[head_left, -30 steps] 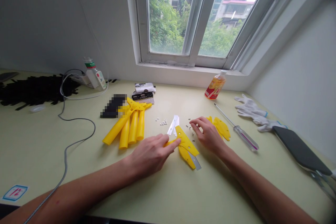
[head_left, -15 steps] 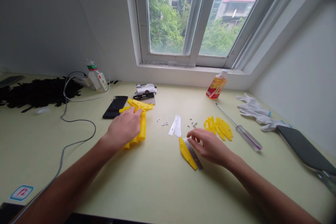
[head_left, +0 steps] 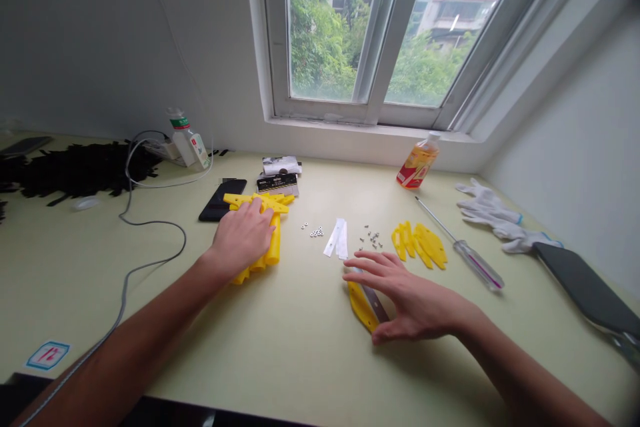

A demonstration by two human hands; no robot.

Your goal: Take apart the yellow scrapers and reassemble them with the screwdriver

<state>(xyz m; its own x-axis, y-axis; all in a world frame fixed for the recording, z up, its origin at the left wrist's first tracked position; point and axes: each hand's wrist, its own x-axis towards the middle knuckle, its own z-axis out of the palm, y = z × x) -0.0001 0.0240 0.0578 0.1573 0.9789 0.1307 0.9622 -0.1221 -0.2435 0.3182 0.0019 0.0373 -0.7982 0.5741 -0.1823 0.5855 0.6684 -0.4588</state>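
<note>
My left hand [head_left: 243, 235] is closed over a pile of yellow plastic T-shaped handles [head_left: 273, 240], fingers curled round the upper one; how many it grips is hidden. Spread wide, my right hand [head_left: 400, 293] arches over a flat yellow plastic plate [head_left: 361, 307] and a metal blade [head_left: 376, 305] lying along it. The thumb tip is close to their near end, and the fingers cover the far end; whether they touch is unclear. Just beyond this hand lie small screws [head_left: 373, 238] and white strips [head_left: 337, 239]. Small nuts [head_left: 317, 232] lie between the hands.
More yellow plates [head_left: 425, 245], a screwdriver [head_left: 477, 265] and white gloves [head_left: 493, 213] lie at right, near a dark flat object [head_left: 580, 287]. A drink bottle [head_left: 418, 161] stands below the window. At left are a black phone [head_left: 220, 199], a grey cable [head_left: 150, 269] and black strips [head_left: 85, 170].
My right hand has opened from a loose pinch at the blade's far end and spread over blade and plate. My left hand stays at the handles, whose upper pieces have shifted slightly.
</note>
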